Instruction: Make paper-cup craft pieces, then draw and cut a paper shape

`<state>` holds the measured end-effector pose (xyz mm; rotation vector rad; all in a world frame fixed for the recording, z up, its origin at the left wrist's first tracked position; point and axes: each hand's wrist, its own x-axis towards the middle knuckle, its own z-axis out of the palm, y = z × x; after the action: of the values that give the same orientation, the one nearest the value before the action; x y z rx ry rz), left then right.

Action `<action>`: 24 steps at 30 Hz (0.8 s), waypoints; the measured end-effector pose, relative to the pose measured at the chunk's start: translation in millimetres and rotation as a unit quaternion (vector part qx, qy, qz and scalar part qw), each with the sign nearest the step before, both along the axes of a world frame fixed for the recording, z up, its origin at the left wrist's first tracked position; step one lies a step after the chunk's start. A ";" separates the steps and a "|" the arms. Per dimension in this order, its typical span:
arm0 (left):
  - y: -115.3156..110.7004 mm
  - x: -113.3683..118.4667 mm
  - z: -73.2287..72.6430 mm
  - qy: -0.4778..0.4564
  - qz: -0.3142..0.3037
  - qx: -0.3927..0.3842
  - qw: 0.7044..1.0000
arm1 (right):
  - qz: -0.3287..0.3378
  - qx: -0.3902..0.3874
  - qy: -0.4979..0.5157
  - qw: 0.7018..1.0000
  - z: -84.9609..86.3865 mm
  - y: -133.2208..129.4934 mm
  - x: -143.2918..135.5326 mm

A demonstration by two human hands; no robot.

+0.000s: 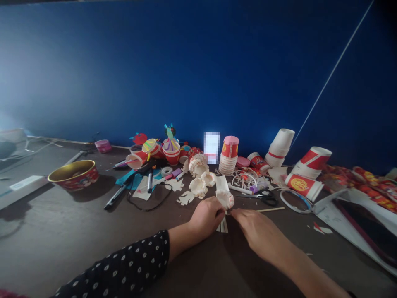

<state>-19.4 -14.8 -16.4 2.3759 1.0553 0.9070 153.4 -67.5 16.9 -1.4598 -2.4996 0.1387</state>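
Close to the middle of the table, my left hand [206, 217] is curled with its fingertips at the base of a small white cup-like flower [226, 198] with a ruffled, reddish edge. From the other side my right hand [257, 229] reaches in, its fingers pressed together at the same base. What lies between its fingertips is too small to make out. Thin pale strips [222, 226] lie on the table under the hands. Beyond them sit more ruffled white flower pieces [198, 187] and a flat cut-out paper piece [185, 198].
Scissors [268, 197] and a thin stick [271, 210] lie to the right, near a roll of tape [296, 201]. Stacked paper cups [228, 155] stand behind. Markers [150, 181] and a gold-lined bowl [73, 176] are at left. A tablet [366, 227] rests at right.
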 end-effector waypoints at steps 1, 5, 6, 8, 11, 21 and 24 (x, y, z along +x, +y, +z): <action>-0.2 0.0 0.4 0.001 0.003 -0.002 1.000 | -0.002 -0.010 0.013 1.000 -0.9 0.8 0.4; -0.3 -0.5 0.9 0.005 -0.003 -0.003 1.000 | -0.014 -0.031 0.044 0.998 -3.9 5.9 0.8; -0.4 -0.6 0.7 0.006 -0.003 -0.004 1.000 | -0.019 -0.028 0.047 0.998 -4.3 7.4 0.9; -0.7 -0.7 0.3 0.007 0.010 -0.009 1.000 | -0.030 -0.015 0.040 0.999 -4.5 9.6 1.4; -1.7 -0.9 0.1 0.017 0.028 -0.014 0.999 | -0.042 0.006 -0.003 0.999 -2.7 11.0 2.9; -4.0 -2.4 -0.2 0.044 -0.022 0.029 0.998 | -0.085 0.022 -0.079 0.993 1.3 13.1 7.2; -4.9 -1.5 1.1 0.040 -0.023 0.011 0.999 | -0.092 0.020 -0.076 0.993 1.0 13.3 6.8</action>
<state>-20.9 -19.8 -15.3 2.4631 1.0210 0.8187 160.2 -54.3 17.9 -1.7337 -2.4497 -0.0574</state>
